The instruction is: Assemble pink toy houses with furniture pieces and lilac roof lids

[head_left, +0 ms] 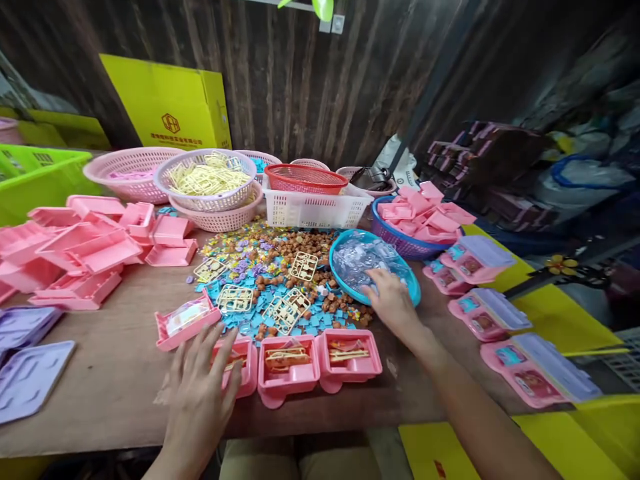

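Observation:
My left hand (200, 383) lies with fingers spread over the leftmost small pink box (245, 383), partly covering it. My right hand (393, 300) reaches into a round blue basket (411, 287) of clear plastic packets (357, 257). Its thumb and fingers look apart at the packets' edge; no packet is visibly gripped. Beside the left box stand a middle pink box (289, 393) and a right pink box (350, 383), with cream and brown parts inside. Just beyond my left fingers, a tilted pink tray (165, 331) holds a clear-wrapped piece.
Loose blue, brown and yellow pieces (310, 323) and cream frames (304, 267) cover the table's middle. Pink trays (95, 250) pile up on the left, near purple lids (37, 380). Finished-looking pink-and-purple boxes (533, 370) stand right. Baskets (213, 217) and a white crate (315, 210) line the back.

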Demonstrator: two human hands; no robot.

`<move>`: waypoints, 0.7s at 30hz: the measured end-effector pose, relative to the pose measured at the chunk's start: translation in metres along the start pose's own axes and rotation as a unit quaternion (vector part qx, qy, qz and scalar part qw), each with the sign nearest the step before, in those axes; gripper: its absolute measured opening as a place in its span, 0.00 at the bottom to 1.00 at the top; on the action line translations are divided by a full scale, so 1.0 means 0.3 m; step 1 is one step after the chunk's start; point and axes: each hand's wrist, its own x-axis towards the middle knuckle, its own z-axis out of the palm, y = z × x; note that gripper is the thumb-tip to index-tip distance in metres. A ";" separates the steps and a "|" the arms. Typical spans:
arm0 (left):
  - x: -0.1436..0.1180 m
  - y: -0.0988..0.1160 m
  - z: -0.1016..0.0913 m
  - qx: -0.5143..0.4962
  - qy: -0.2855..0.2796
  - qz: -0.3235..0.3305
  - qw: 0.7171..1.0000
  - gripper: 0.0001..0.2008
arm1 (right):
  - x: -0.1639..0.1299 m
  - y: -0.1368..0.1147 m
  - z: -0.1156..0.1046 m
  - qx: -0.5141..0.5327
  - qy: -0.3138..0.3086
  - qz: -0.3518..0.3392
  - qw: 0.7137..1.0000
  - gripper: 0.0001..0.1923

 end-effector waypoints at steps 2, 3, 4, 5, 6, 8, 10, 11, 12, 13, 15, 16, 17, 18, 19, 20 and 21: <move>0.024 0.088 0.025 -0.023 -0.026 0.056 0.998 0.24 | 0.038 0.100 0.005 -0.026 -0.011 0.054 0.998 0.18; 0.035 0.135 0.045 -0.038 -0.053 0.080 0.995 0.25 | 0.052 0.136 0.011 -0.033 -0.022 0.072 0.997 0.18; 0.046 0.180 0.069 -0.051 -0.086 0.100 0.990 0.27 | 0.063 0.164 0.018 -0.036 -0.034 0.084 0.995 0.17; 0.056 0.223 0.094 -0.061 -0.123 0.114 0.984 0.29 | 0.073 0.185 0.026 -0.035 -0.045 0.091 0.994 0.17; 0.065 0.263 0.119 -0.069 -0.157 0.125 0.977 0.32 | 0.081 0.199 0.033 -0.029 -0.053 0.095 0.994 0.18; 0.083 0.324 0.162 -0.082 -0.212 0.141 0.964 0.35 | 0.091 0.215 0.044 -0.007 -0.054 0.092 0.994 0.18; 0.097 0.363 0.189 -0.088 -0.243 0.150 0.954 0.33 | 0.094 0.224 0.049 0.026 -0.043 0.083 0.995 0.18; 0.102 0.375 0.198 -0.086 -0.253 0.150 0.952 0.31 | 0.093 0.228 0.050 0.048 -0.034 0.078 0.995 0.17; 0.105 0.385 0.206 -0.082 -0.260 0.149 0.950 0.31 | 0.092 0.233 0.050 0.072 -0.024 0.074 0.994 0.16; 0.105 0.393 0.213 -0.078 -0.266 0.148 0.949 0.30 | 0.089 0.238 0.050 0.098 -0.010 0.073 0.992 0.15; 0.100 0.410 0.233 -0.075 -0.269 0.151 0.948 0.31 | 0.079 0.250 0.048 0.154 0.029 0.078 0.985 0.16; 0.095 0.420 0.245 -0.074 -0.266 0.152 0.949 0.31 | 0.071 0.256 0.046 0.184 0.052 0.083 0.978 0.16; 0.089 0.432 0.258 -0.072 -0.259 0.151 0.951 0.31 | 0.058 0.262 0.045 0.214 0.075 0.089 0.970 0.17; 0.084 0.444 0.271 -0.067 -0.252 0.147 0.954 0.31 | 0.041 0.267 0.044 0.245 0.094 0.095 0.960 0.18; 0.079 0.457 0.281 -0.061 -0.246 0.143 0.957 0.31 | 0.018 0.272 0.044 0.278 0.106 0.099 0.950 0.20; 0.076 0.469 0.288 -0.058 -0.244 0.140 0.958 0.31 | -0.010 0.277 0.047 0.311 0.110 0.103 0.938 0.21; 0.073 0.480 0.290 -0.059 -0.243 0.137 0.958 0.31 | -0.044 0.282 0.053 0.342 0.106 0.105 0.928 0.23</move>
